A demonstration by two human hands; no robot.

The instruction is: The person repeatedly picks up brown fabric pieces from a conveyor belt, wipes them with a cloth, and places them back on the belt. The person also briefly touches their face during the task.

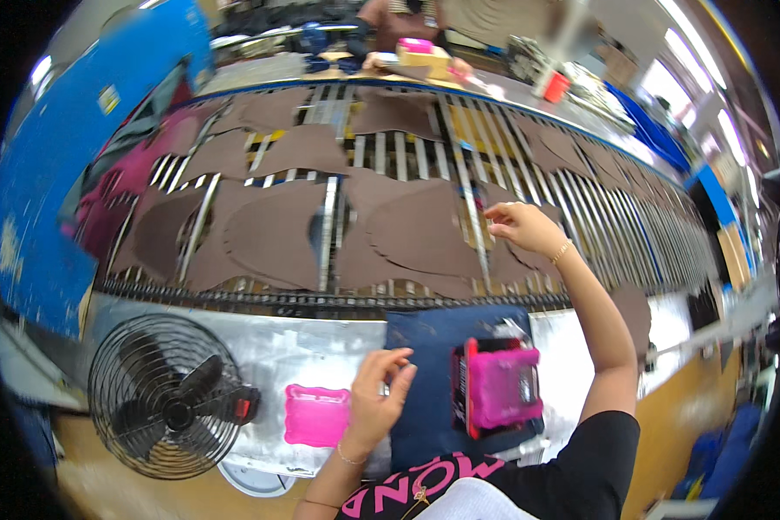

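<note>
My right hand (529,229) reaches out over the slatted conveyor (328,251), with its fingers loosely bent and apart and nothing visible between them. Below it lies a brown cut sheet piece (513,260); a larger brown piece (412,230) with a curved cut line is just to its left. Close to my body, my left hand (380,397) hovers above the metal table at the edge of a dark blue pad (420,381). Its fingers are half bent, apart from the thumb, and hold nothing I can see. Beside it on the left is a pink scalloped tray (317,416).
A black wire-caged fan (178,407) stands at the left. On the pad sits a pink-topped box-like thing (504,388). More brown pieces (303,149) cover the conveyor. A blue panel (69,173) bounds its left end. Across it, a person works by a yellow box (425,61).
</note>
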